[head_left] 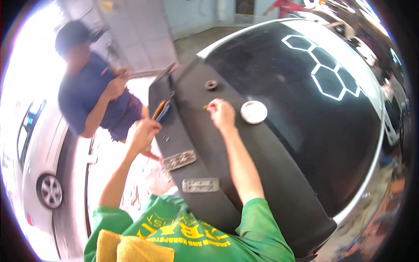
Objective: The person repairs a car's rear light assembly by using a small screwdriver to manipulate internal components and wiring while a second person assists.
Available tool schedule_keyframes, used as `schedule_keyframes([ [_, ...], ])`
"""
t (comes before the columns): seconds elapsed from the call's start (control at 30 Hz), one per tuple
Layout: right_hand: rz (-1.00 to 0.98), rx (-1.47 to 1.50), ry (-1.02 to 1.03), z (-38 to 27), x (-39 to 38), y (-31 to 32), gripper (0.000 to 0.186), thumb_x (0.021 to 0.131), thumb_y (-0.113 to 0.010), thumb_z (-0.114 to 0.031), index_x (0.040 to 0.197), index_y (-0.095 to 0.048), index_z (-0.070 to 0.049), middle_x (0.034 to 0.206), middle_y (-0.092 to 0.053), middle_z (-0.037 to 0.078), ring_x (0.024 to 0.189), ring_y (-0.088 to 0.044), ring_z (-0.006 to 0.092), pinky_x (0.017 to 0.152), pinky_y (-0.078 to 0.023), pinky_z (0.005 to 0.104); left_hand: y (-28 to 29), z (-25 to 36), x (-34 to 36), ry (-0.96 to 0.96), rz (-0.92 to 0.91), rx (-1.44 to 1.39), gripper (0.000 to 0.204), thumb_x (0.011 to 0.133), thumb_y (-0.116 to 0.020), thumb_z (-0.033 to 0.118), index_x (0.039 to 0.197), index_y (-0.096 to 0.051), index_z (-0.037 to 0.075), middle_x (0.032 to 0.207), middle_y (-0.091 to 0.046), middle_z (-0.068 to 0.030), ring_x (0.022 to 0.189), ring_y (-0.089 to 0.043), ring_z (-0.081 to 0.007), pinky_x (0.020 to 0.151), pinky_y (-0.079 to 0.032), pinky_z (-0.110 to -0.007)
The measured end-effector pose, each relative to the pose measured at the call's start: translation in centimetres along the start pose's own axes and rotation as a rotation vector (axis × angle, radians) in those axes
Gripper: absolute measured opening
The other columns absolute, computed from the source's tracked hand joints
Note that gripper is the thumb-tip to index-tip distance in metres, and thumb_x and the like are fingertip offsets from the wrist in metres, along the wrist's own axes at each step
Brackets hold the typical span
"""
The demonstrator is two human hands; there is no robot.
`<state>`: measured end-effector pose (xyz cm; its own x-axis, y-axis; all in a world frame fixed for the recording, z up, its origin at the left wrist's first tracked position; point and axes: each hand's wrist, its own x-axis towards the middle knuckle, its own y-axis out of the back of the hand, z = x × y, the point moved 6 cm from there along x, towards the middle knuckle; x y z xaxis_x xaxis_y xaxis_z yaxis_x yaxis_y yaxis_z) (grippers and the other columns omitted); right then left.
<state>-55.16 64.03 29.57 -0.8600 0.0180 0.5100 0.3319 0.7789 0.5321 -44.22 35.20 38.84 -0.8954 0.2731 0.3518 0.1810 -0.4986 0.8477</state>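
Note:
My left hand (143, 134) is closed, its fingertips pinched at the lower end of an orange-and-blue bundle (162, 112) of slim pieces, whose kind is too blurred to tell. Between the fingertips of my right hand (222, 114) is a small yellow piece (205, 107), held just over the dark textured panel (244, 150) of a car's rear. A white round roll or lid (254, 112) sits right of that hand, and a dark roll of tape (211, 85) lies beyond it. Small bits (166, 138) are scattered by my left hand.
Two flat metallic plates, a speckled one (180, 160) and a plainer one (200, 185), rest on the panel nearer me. Beyond the panel is a dark rear window (283, 96). A person in a navy shirt (87, 87) stands at left, near a silver car (39, 153).

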Motion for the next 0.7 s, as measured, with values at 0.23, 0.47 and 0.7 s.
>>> schedule_keyframes([
  [0.23, -0.026, -0.007, 0.06, -0.3, -0.3, -0.2, 0.01, 0.084, -0.078, -0.015, 0.088, -0.07, -0.009, 0.087, -0.071, 0.007, 0.087, -0.068, 0.0305, 0.076, -0.053, 0.0442, 3.1, -3.7, -2.8, 0.401, 0.0, 0.012, 0.021, 0.081, -0.07, 0.01, 0.1, -0.076, 0.003, 0.097, -0.077, -0.015, 0.09, -0.076, -0.0305, 0.082, -0.058, -0.037],
  [0.47, -0.065, 0.002, 0.022, -0.4, -0.4, 0.6, 0.01, 0.086, -0.077, -0.014, 0.09, -0.07, -0.007, 0.089, -0.071, 0.007, 0.084, -0.067, 0.0285, 0.075, -0.052, 0.0415, -1.3, -1.9, -2.8, 0.151, -0.007, -0.083, 0.017, 0.082, -0.075, 0.013, 0.098, -0.078, 0.007, 0.093, -0.07, -0.0101, 0.086, -0.073, -0.0272, 0.079, -0.055, -0.037],
  [0.7, -0.065, -0.054, -0.007, -1.0, -0.8, 0.7, 0.011, 0.087, -0.077, -0.013, 0.091, -0.07, -0.006, 0.087, -0.07, 0.007, 0.077, -0.066, 0.0251, 0.071, -0.052, 0.0378, -3.6, -3.8, -5.2, 0.223, 0.369, -0.352, 0.017, 0.084, -0.077, 0.001, 0.1, -0.078, 0.006, 0.09, -0.067, -0.0076, 0.072, -0.063, -0.0181, 0.065, -0.05, -0.031],
])
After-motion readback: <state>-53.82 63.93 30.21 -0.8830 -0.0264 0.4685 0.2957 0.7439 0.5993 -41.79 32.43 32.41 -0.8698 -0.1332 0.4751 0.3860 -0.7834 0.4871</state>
